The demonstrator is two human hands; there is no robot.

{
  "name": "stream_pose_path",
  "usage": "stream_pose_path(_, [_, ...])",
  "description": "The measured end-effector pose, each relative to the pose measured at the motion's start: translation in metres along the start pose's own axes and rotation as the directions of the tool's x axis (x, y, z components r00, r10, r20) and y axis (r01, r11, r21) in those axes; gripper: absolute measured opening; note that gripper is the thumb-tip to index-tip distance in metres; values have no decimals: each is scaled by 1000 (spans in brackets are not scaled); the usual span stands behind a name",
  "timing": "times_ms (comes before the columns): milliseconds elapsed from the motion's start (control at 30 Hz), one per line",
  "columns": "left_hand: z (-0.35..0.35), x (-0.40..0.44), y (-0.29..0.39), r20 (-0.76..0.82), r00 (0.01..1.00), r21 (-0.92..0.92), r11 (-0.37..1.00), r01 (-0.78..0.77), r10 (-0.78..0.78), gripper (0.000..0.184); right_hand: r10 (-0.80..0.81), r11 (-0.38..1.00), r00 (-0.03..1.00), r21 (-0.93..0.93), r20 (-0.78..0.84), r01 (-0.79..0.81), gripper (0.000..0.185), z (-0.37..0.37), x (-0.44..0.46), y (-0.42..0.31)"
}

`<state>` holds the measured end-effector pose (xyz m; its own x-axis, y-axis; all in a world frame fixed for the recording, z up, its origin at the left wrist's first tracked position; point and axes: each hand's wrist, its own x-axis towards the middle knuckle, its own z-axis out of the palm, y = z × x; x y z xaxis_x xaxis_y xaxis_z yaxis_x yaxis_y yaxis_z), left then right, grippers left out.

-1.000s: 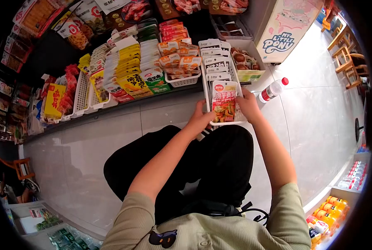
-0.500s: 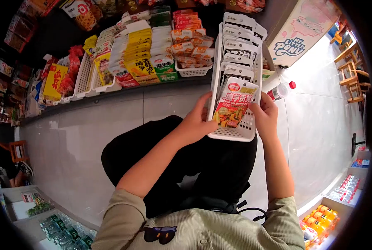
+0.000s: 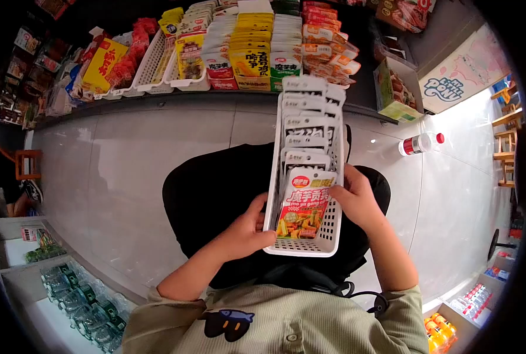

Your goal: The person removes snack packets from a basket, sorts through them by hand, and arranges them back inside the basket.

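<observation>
A long white perforated basket [image 3: 303,252] is held above my lap, tilted so its contents face me. My left hand [image 3: 245,233] is closed on its near left side, thumb over the rim. My right hand [image 3: 358,197] grips the right side, its thumb against the edge of a red and white snack packet [image 3: 304,206] at the front. Behind that packet, several grey and white packets [image 3: 304,125] with black print stand in a row and fill the far part of the basket. The fingers under the basket are partly hidden.
Ahead, a dark low shelf [image 3: 222,101] holds yellow snack packets [image 3: 251,53] and white baskets [image 3: 186,82]. A red-capped bottle [image 3: 415,144] lies on the floor at right, near a printed box [image 3: 451,85]. Bottled drinks [image 3: 80,310] sit at lower left; a person [image 3: 6,183] is at far left.
Both hands have brought the basket away from the shelf, nearer to my body and a little left in view. The view has shifted, showing more of the shelf's right end.
</observation>
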<state>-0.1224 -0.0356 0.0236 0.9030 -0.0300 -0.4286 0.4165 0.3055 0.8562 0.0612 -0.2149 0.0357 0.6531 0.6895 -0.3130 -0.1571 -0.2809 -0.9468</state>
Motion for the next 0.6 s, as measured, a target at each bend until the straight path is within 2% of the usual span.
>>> stream_pose_path(33, [-2,-2,-8,-9,999,-18,999,47,-47,80,41,999,999,-12,21,-40,37,3,2,6])
stream_pose_path(200, [-9,3,-35,-62,995,-52,996,69,-72,77,110,992,992,-67,61,-106,33,13,19,34])
stream_pose_path(267, [-12,11,-42,-64,998,-125,992,14,-22,74,64,985,996,-162,60,-54,30,13,28,37])
stream_pose_path(333, [-15,17,-41,-72,996,-130,991,40,-50,73,-22,966,999,-255,50,34,28,13,38,49])
stream_pose_path(433, [-19,26,-34,-84,994,-145,988,53,-66,69,33,968,998,-251,45,-20,29,12,51,60])
stream_pose_path(500, [-24,33,-36,-65,998,-111,994,12,-19,67,33,969,999,-246,43,-22,28,12,55,57])
stream_pose_path(567, [-27,36,-30,-88,994,-97,994,51,-60,67,78,981,996,-180,49,-68,29,12,57,54])
stream_pose_path(600, [-28,38,-31,-104,992,-78,995,67,-75,69,75,975,997,-212,31,-67,28,11,59,55])
